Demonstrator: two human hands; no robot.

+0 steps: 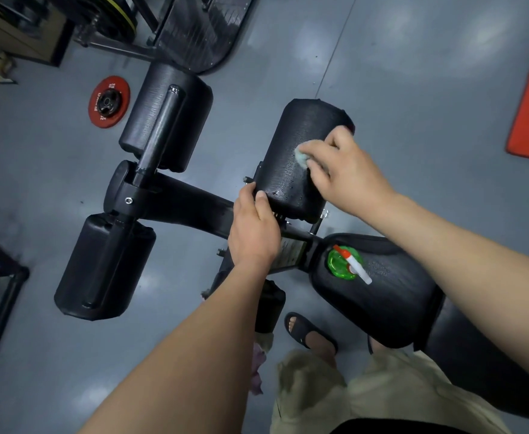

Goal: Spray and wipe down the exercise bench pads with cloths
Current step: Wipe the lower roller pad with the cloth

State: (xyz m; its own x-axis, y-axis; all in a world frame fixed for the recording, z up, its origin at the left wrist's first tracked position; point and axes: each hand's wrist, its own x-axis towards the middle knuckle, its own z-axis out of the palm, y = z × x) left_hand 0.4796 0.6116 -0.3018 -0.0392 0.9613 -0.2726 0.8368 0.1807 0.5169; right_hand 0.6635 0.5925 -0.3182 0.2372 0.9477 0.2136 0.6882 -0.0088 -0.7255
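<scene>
The right hand point(344, 170) bunches a small pale cloth point(302, 156) under curled fingers and presses it onto the top of the pad point(285, 130), a black roller on the right of the bench frame. The left hand point(254, 233) grips that pad's near end, thumb on top and fingers wrapped over the edge, steadying it. Beads of liquid sit on the pad near the thumb, so this looks like the wiping step, with spray already on.

The bottle point(346, 263), green with a white and orange trigger head, stands on the front of the seat point(391, 302), apart from both hands and just below the right forearm. Two far rollers point(166, 117) lie further out on the left; whether they are wiped I cannot tell.

Risks, as I judge them: the pad may turn on its axle under the wiping push if the left grip slackens, and the cloth would skid rather than clean. The cloth is small and mostly hidden under the fingers, so it may slip out, or bare fingertips may smear the wet surface. The beads near the thumb lie outside the cloth and could be missed or run down onto the frame. The right forearm, drawing back, could knock the bottle off the seat onto the floor
</scene>
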